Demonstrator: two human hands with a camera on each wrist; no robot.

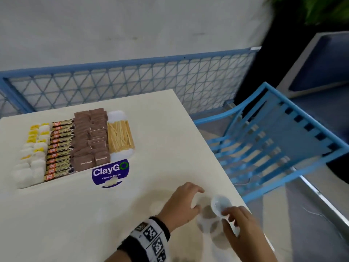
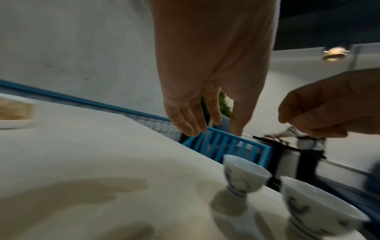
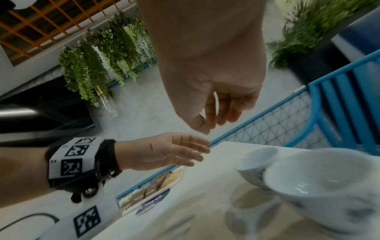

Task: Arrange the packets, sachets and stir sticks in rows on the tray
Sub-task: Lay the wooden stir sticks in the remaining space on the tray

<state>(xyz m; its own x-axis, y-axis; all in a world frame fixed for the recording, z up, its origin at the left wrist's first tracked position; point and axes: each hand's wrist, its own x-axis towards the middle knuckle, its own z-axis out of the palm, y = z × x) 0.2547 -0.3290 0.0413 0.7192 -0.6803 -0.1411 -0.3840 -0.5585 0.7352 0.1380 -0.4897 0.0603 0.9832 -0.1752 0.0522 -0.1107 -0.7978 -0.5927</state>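
The white tray [image 1: 122, 154] lies at the table's far left. It holds rows of white sachets [image 1: 32, 159], dark coffee sticks [image 1: 60, 148], brown sugar packets [image 1: 90, 137] and wooden stir sticks [image 1: 120, 137]. Both hands are far from it, near the table's front right corner. My left hand [image 1: 197, 198] hovers over the table with fingers relaxed and spread [image 2: 213, 128], holding nothing. My right hand [image 1: 229, 214] hangs just above two small white cups, its fingers loosely curled [image 3: 211, 126], and nothing shows between them.
Two white and blue cups [image 2: 244, 175] [image 2: 320, 209] stand near the table's right edge below the hands. A purple ClayGo sticker [image 1: 110, 172] sits in front of the tray. A blue slatted chair [image 1: 283, 138] is right of the table, and a blue mesh fence [image 1: 132, 82] runs behind it.
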